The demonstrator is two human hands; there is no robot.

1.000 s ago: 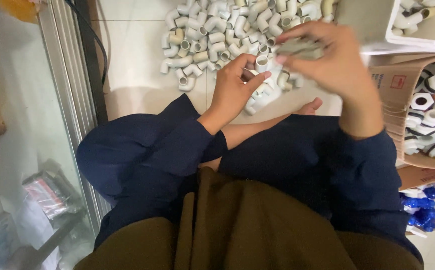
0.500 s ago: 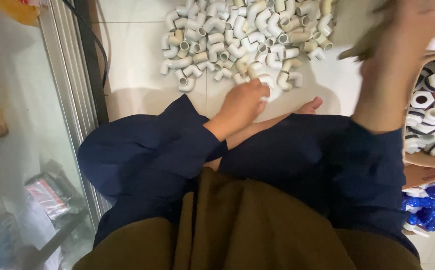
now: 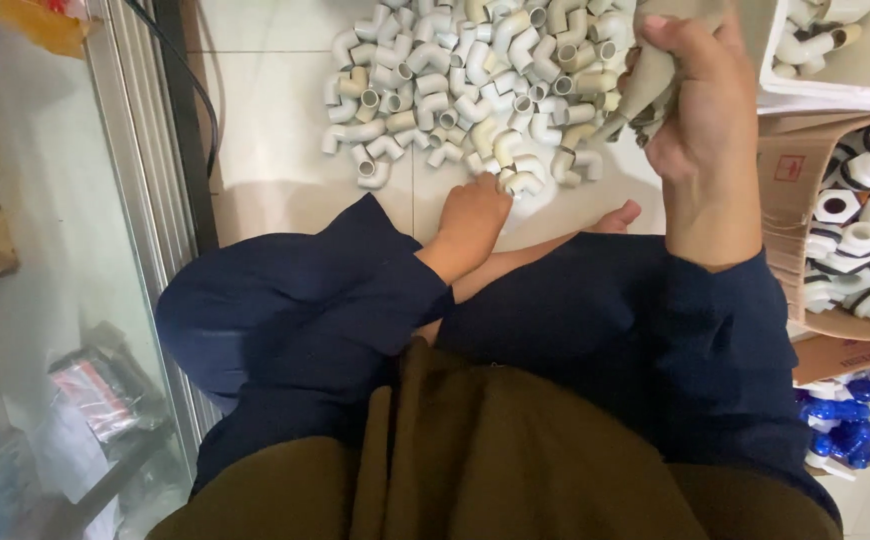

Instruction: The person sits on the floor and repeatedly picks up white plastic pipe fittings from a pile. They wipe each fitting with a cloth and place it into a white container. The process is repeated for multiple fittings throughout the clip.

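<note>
We are seated on a white tiled floor with a heap of pipe elbows spread out ahead of us, running up to the floor's far edge in view. Our left hand reaches down to the near edge of the heap, its fingers curled over a white elbow there; the fingertips are hidden under the knuckles, so we cannot tell whether they have closed on it or only rest on it. Our right hand is raised over the right side of the heap, closed around a grey-beige piece that looks like soft folded cloth or a pouch, though blur leaves us unsure what it is.

The elbows are small, short-bent fittings of white and cream plastic, lying loose and tumbled on one another. We judge them light and stiff, smooth enough to slip from a loose pinch, and not fragile. The best hold looks to be across the bend, thumb on the outer curve and a finger inside the angle, or over one open socket end.

To the right stands a cardboard box full of white threaded fittings, with a white tray above it at the far right corner. Blue and purple plastic parts lie below the box. A metal door track runs along the left edge of the floor
</note>
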